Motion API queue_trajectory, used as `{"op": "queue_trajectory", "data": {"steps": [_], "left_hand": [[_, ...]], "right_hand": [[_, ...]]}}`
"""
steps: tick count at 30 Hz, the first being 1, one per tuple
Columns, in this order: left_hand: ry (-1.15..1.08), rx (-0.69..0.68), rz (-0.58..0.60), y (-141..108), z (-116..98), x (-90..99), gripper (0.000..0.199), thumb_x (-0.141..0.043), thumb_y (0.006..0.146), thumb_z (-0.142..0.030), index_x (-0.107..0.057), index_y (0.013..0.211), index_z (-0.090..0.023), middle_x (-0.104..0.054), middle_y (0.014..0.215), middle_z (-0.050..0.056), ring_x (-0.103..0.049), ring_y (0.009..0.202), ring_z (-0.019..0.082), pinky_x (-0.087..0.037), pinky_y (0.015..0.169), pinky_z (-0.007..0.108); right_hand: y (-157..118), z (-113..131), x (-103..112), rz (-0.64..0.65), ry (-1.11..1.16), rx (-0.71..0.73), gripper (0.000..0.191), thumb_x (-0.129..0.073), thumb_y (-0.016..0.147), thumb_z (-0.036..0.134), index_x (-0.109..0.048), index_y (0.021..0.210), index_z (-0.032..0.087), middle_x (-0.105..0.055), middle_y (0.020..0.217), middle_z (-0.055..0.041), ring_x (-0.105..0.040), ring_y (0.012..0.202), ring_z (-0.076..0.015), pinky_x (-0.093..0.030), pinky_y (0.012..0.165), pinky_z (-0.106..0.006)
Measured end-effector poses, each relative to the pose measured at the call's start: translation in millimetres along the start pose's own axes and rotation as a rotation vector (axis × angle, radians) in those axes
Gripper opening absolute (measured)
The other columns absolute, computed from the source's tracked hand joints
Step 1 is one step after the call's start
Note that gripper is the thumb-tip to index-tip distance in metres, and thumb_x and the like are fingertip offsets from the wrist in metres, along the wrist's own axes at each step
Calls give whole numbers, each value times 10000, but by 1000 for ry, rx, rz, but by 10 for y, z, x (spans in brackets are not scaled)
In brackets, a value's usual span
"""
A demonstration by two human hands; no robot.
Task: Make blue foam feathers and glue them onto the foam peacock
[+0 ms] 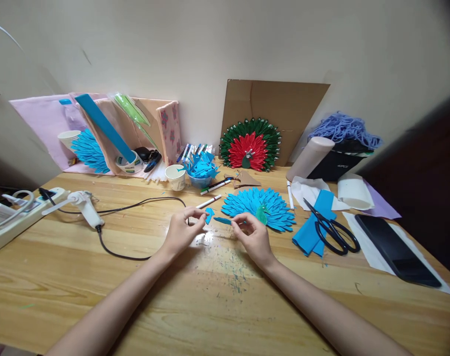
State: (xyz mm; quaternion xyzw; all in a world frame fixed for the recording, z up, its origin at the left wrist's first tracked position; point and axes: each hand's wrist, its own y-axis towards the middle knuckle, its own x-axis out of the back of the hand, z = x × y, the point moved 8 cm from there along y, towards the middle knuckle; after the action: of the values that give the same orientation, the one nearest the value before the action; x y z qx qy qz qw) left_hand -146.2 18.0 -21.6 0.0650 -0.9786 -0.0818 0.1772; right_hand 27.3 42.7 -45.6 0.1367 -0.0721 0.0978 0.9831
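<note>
Between the thumb and fingers of my right hand (252,237) is a narrow blue paper strip (222,220) pointing left. My left hand (186,228) is closed in a pinch beside a small blue paper piece (209,215), which seems to be between its fingertips. Just behind my right hand lies a blue paper peacock (258,205) with a green body. A bowl of blue paper pieces (201,170) stands farther back, next to a paper cup (175,177).
A glue gun (86,207) with its black cable is at left, near a power strip (24,217). Black scissors (332,230) rest on folded blue paper at right, beside a phone (397,252). A red and green peacock (250,146) leans against cardboard (292,109).
</note>
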Motion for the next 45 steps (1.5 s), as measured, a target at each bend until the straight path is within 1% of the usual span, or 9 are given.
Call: {"op": "queue_trajectory", "data": {"steps": [4,7,9,12,16,24,30,38,45], "left_hand": [[-209,129,171,-68,71,-275,281,-616,712,-342,-653,867,-109,-659,844,86,-622,688,159,-509,643,277],[-199,150,190,-108,100,-367,267,-611,718,-345,-664,807,-99,-671,782,86,-612,692,161,-487,640,258],[-158,147,177,-115,124,-368,267,-593,733,-349,-666,786,-98,-670,751,81,-601,673,157,-471,620,246],[-49,74,178,-110,115,-351,252,-574,750,-340,-673,791,-112,-664,746,71,-586,671,151,-450,611,234],[62,-20,185,-111,81,-355,217,-559,763,-312,-676,791,-131,-657,745,59,-573,674,144,-427,603,226],[-114,165,233,-119,237,-438,238,-603,710,-327,-648,745,-96,-663,706,75,-594,653,163,-450,603,252],[-152,213,232,-92,366,-450,230,-593,706,-327,-662,687,-108,-664,681,68,-591,649,156,-454,642,263],[-222,225,237,-93,305,-427,230,-544,720,-287,-607,563,-132,-635,622,21,-557,608,118,-427,621,224],[-291,284,211,-83,348,-430,235,-501,718,-274,-584,550,-132,-619,581,22,-557,596,123,-428,624,227]], "right_hand": [[-7,13,-56,64,66,2,121,-558,777,307,-551,770,186,-563,749,-15,-580,638,-131,-513,551,-246],[-18,13,-116,127,70,20,115,-562,776,302,-549,771,188,-564,755,-15,-582,647,-131,-516,573,-252],[-20,23,-137,143,39,47,98,-570,772,286,-554,780,189,-570,770,-19,-584,673,-137,-515,608,-261],[-21,60,-160,164,-26,98,82,-578,766,259,-579,812,191,-584,809,-31,-588,723,-149,-510,654,-274],[-20,127,-170,174,-102,164,48,-568,772,229,-598,779,194,-587,777,-29,-580,727,-151,-500,642,-267],[-71,276,-149,143,-264,342,48,-568,756,150,-568,761,198,-587,740,-29,-563,721,-162,-477,644,-290],[-138,346,-181,147,-410,498,82,-536,770,125,-553,791,203,-602,750,-38,-546,746,-177,-454,669,-313],[-155,344,-216,183,-464,532,88,-521,781,127,-559,812,201,-620,767,-39,-567,736,-165,-458,666,-287],[-154,361,-204,169,-451,553,76,-527,777,128,-557,789,197,-614,724,-31,-565,699,-155,-456,652,-279]]}}
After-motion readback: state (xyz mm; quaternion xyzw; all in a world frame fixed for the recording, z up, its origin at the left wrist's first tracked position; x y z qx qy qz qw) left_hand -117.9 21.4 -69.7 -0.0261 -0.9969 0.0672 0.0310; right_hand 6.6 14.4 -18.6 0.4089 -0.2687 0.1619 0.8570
